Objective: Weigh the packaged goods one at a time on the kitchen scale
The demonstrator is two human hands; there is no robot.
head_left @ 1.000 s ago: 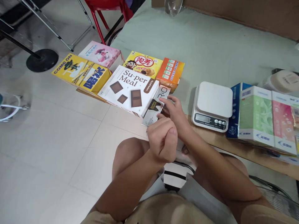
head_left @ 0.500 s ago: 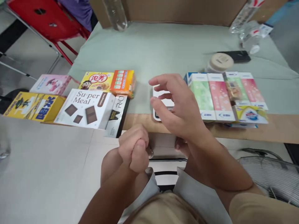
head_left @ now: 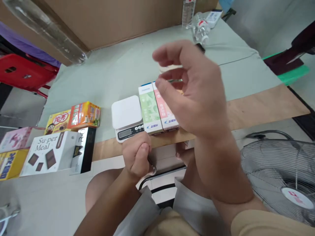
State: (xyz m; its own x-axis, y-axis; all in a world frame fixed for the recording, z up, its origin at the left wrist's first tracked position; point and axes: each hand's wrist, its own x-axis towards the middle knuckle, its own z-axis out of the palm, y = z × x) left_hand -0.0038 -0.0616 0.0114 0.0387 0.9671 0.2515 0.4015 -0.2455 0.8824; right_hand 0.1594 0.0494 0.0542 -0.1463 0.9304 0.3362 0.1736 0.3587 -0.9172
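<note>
"Which hand is nearer the pink-and-white carton (head_left: 165,113)?"

"The right hand (head_left: 194,88), I'd say. From here it hangs over the carton, which lies below the thumb and off toward the left, partly hidden. They look apart, though I can't swear to the gap."

"And the carton's long axis?"

"Runs away from the person, in from the table's near edge, side by side with the green-and-white carton (head_left: 150,108)."

"How are the fingers?"

"On the right, curved, with a broad space between thumb and the rest, nothing visible in them. The left hand (head_left: 136,152) is balled into a fist at the near edge of the digital kitchen scale (head_left: 126,111); whether anything's tucked inside, I can't tell."

"Count them for me."

"One pink carton and one green in plain sight; the right hand may cover more. One scale, just left of the green. Six packs at the left end: Su-per Meal box (head_left: 49,152), black-and-silver box (head_left: 86,147), orange pack (head_left: 85,114), yellow puff box (head_left: 57,121), pink box (head_left: 12,139), yellow-and-blue box (head_left: 11,164). One fan (head_left: 275,177) on the right."
</note>
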